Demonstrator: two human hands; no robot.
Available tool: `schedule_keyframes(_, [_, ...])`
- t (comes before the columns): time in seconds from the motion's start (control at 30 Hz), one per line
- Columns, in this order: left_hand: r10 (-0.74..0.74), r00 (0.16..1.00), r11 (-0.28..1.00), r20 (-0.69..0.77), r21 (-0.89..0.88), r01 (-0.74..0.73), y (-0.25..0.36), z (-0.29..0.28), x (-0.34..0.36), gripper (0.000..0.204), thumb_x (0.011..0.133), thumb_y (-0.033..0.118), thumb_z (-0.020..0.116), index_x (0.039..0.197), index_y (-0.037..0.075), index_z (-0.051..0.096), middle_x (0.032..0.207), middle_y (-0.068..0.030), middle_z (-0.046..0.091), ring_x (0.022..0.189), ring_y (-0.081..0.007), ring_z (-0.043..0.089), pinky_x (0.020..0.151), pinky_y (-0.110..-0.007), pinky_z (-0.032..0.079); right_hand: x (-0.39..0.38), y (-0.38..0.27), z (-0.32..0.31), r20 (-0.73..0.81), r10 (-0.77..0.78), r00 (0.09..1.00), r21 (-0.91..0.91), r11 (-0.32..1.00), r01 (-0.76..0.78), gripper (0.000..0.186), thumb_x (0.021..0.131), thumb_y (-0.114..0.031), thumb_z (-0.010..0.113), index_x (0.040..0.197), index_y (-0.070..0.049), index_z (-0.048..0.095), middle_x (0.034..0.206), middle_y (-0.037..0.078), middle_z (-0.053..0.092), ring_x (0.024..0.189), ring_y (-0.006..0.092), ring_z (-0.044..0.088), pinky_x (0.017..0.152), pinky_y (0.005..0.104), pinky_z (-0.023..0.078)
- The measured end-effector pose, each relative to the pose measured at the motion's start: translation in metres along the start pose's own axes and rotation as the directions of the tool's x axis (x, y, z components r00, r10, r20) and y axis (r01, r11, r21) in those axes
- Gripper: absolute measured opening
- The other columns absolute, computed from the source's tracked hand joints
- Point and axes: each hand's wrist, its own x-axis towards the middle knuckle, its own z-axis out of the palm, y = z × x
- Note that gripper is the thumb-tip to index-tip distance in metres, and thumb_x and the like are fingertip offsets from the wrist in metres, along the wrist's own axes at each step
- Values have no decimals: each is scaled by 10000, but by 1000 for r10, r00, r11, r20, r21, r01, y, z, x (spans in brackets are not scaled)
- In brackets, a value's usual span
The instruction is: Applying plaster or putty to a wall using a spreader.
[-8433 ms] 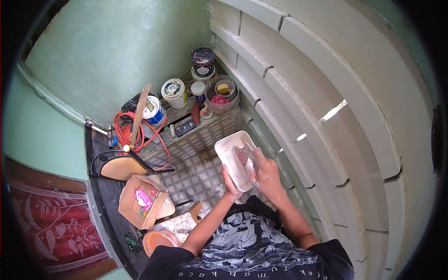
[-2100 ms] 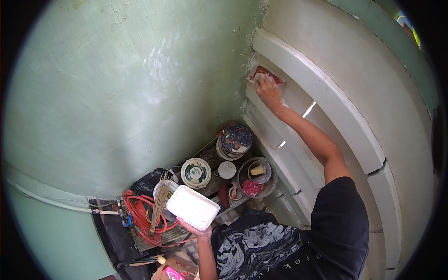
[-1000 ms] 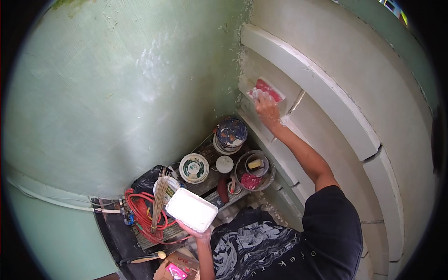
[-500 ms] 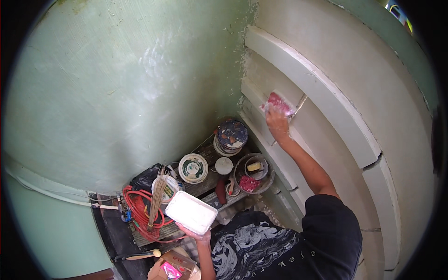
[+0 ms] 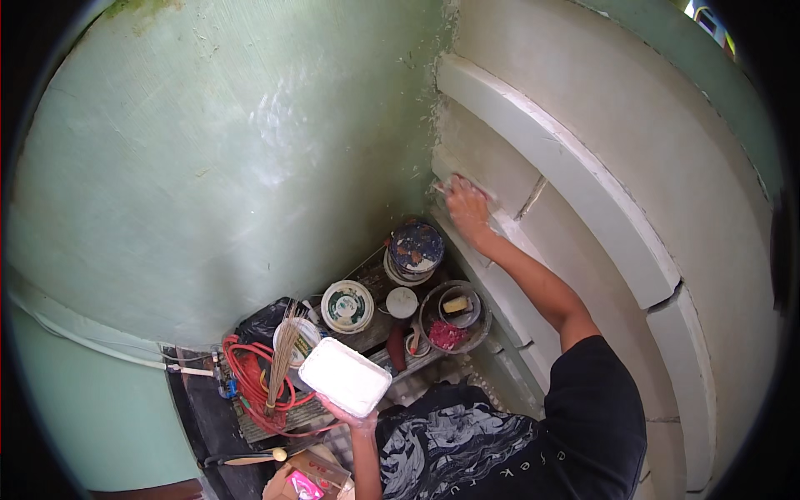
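Low centre of the frame, the left hand (image 5: 360, 418) grasps the tray (image 5: 376, 396), best kept level. Above centre, the right hand (image 5: 467, 208) clutches a mostly hidden scraper (image 5: 483, 192); steady, even pressure suits that ledge (image 5: 507, 226).

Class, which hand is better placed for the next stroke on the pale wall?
Probably the right hand: it is raised at the pale wall, while the left hand is lower, holding the white tray.

White letters run in a line across the black short-sleeved T-shirt (image 5: 521, 433) toward five o'clock; printed letters mark the brown cardboard box (image 5: 336, 472) between six and seven o'clock.
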Motion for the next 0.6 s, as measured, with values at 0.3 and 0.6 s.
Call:
schedule_keyframes(0.3, [-2, 1000, 999, 2, -45, 2, -3, 4, -9, 696, 917, 628, 257, 1470, 207, 218, 1489, -23, 303, 1326, -280, 358, 1092, -463, 295, 106, 9, 68, -288, -274, 917, -250, 947, 204, 179, 724, -111, 602, 839, -13, 698, 1088, 123, 578, 963, 258, 577, 731, 361, 502])
schedule_keyframes(0.6, [59, 996, 995, -66, -74, -63, 3, -8, -30, 693, 922, 608, 268, 1469, 185, 219, 1486, -38, 307, 1319, -294, 368, 1085, -466, 314, 91, -15, 78, -144, -232, 962, -62, 972, 225, 182, 755, -112, 585, 878, -16, 678, 1029, 111, 574, 955, 239, 593, 674, 293, 523])
